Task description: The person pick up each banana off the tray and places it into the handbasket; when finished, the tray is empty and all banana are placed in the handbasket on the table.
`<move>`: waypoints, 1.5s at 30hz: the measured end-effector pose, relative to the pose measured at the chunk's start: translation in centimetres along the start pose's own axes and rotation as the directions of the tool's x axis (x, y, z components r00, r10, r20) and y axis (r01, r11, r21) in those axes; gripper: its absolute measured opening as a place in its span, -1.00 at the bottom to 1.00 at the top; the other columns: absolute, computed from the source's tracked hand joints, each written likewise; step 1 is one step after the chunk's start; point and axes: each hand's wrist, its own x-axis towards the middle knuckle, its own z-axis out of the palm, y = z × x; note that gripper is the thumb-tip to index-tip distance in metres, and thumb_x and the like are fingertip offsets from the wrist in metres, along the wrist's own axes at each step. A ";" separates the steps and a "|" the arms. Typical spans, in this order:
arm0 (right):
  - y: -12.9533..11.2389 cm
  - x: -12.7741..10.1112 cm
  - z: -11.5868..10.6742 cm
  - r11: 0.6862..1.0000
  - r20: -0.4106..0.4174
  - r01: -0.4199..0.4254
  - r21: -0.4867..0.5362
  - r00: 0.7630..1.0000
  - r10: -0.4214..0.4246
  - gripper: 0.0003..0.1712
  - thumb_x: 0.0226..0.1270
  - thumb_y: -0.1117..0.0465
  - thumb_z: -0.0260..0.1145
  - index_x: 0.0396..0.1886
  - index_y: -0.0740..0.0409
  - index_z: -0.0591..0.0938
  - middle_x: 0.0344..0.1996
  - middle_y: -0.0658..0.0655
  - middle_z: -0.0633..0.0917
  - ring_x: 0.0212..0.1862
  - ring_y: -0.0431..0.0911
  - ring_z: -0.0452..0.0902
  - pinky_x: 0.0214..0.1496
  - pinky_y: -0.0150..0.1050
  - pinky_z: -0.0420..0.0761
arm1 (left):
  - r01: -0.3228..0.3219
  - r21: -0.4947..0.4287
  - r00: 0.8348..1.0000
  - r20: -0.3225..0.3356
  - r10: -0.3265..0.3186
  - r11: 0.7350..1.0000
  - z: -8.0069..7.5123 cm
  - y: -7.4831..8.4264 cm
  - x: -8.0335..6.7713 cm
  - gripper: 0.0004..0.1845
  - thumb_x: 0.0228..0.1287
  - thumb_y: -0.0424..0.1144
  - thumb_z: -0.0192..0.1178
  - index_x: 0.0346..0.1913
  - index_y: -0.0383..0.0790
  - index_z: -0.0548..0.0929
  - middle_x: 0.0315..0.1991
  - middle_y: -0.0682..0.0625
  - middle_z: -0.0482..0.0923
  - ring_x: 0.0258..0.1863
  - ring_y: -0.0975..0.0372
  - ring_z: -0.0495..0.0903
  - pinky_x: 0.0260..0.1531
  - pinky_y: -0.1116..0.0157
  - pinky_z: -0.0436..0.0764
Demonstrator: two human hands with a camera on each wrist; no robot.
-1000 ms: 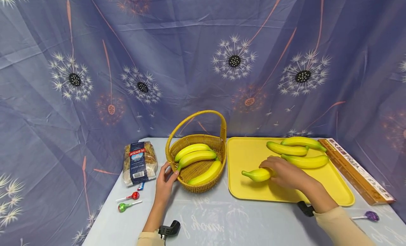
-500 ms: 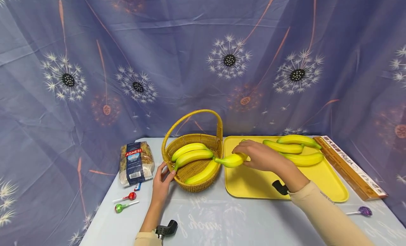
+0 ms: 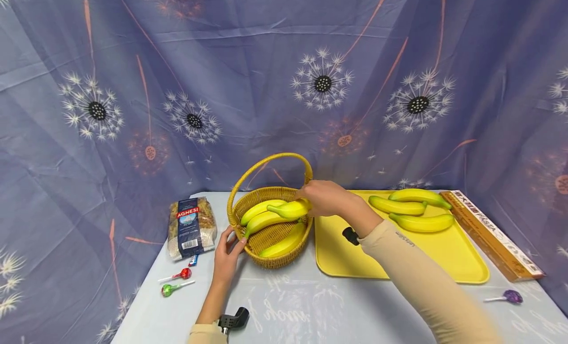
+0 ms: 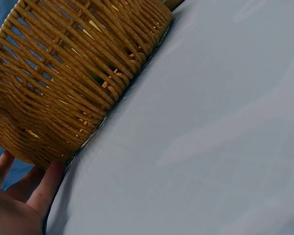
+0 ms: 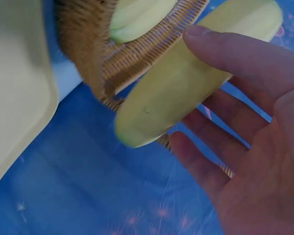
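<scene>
My right hand (image 3: pixel 326 197) holds a yellow banana (image 3: pixel 290 209) over the right side of the wicker basket (image 3: pixel 275 263), its green stem pointing left. In the right wrist view, the thumb lies across the near side of that banana (image 5: pixel 171 83) with the fingers behind it. Inside the basket lie several other bananas, one of them a banana (image 3: pixel 284 243) along the front right. My left hand (image 3: pixel 227 258) touches the basket's left side, thumb at the rim. Straight fingers (image 4: pixel 46 188) rest against its woven wall (image 4: pixel 63 88) in the left wrist view.
A yellow tray (image 3: pixel 350 265) bears three bananas (image 3: pixel 421 223) at its back right. Beside it lies a long pasta box (image 3: pixel 492 235). A pasta bag (image 3: pixel 191 228), a red lollipop (image 3: pixel 184 273) and a green one are at left, a purple lollipop (image 3: pixel 512 296) at far right.
My right hand has lifted a banana from the tray and carried it left to above the basket. The left hand has stayed at the basket's side.
</scene>
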 end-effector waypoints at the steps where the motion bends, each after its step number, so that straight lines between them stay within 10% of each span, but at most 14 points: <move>1: -0.3 0.6 0.0 1.000 0.026 -0.012 0.004 1.000 0.012 -0.45 0.08 0.19 0.51 0.13 -0.14 0.63 -0.06 -0.08 0.65 -0.08 -0.12 0.54 -0.15 -0.20 0.57 | 0.008 0.005 1.000 0.000 -0.008 1.000 0.0 0.0 -0.1 -0.45 0.32 -0.16 0.25 0.33 -0.10 0.39 0.44 0.02 0.12 0.33 0.02 0.25 -0.02 0.38 0.57; 19: -5.2 8.8 2.8 0.988 0.355 -0.151 -0.019 0.923 0.148 -0.52 0.05 0.21 0.54 0.03 -0.09 0.68 -0.04 -0.12 0.63 0.00 -0.14 0.53 -0.10 -0.26 0.60 | 0.012 -0.001 1.000 -0.012 -0.012 1.000 -0.5 -0.3 -0.2 -0.49 0.32 -0.17 0.25 0.31 0.00 0.41 0.41 0.09 0.15 0.31 0.09 0.27 -0.02 0.35 0.58; 35: -7.6 10.4 5.1 0.987 0.439 -0.109 -0.115 0.886 0.149 -0.82 0.08 0.14 0.53 -0.42 -0.08 0.64 -0.49 -0.13 0.52 -0.44 -0.23 0.35 -0.41 -0.34 0.43 | 0.026 0.018 0.999 0.029 -0.027 1.000 0.4 3.6 -0.8 -0.43 0.35 -0.30 0.20 0.37 -0.33 0.32 0.43 -0.10 0.13 0.33 -0.04 0.23 -0.03 0.40 0.57; 45: -7.8 10.6 5.7 0.988 0.427 -0.106 -0.109 0.893 0.143 -0.79 0.19 0.23 0.44 -0.55 -0.07 0.59 -0.57 -0.07 0.43 -0.49 -0.18 0.20 -0.52 -0.30 0.26 | 0.010 -0.017 0.999 0.040 -0.009 1.000 0.0 1.8 -0.1 -0.46 0.35 -0.28 0.21 0.36 -0.26 0.35 0.42 -0.04 0.15 0.34 -0.03 0.22 -0.01 0.41 0.56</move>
